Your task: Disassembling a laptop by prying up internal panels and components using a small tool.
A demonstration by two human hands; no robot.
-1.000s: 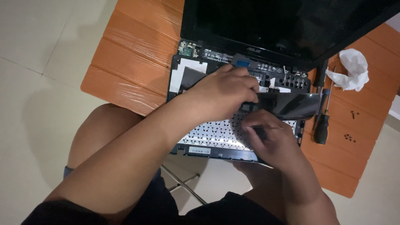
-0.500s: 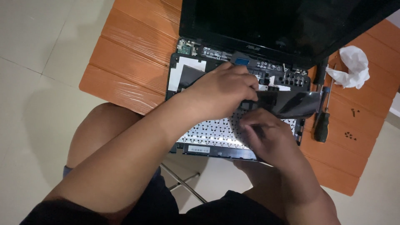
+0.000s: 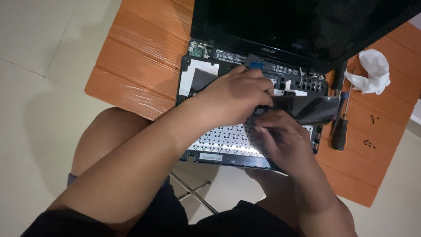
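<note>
At the centre of the frame, an opened-up laptop point(image 3: 272, 74) lies on the orange tabletop point(image 3: 136, 57), its keyboard panel point(image 3: 223, 142) turned underside up. The left hand point(image 3: 234, 96) curls loosely closed, fingers pinching a glossy black strip point(image 3: 307, 109) at its left end. The right hand point(image 3: 283, 142), just below, rests curled on the panel; whether it grips anything I cannot tell. A screwdriver point(image 3: 340, 131) and crumpled tissue point(image 3: 370, 70) lie at right.

Crumpled white tissue point(image 3: 370, 70), black-handled screwdriver point(image 3: 340, 131), loose screws point(image 3: 368, 143) on the orange slatted table point(image 3: 136, 57).
</note>
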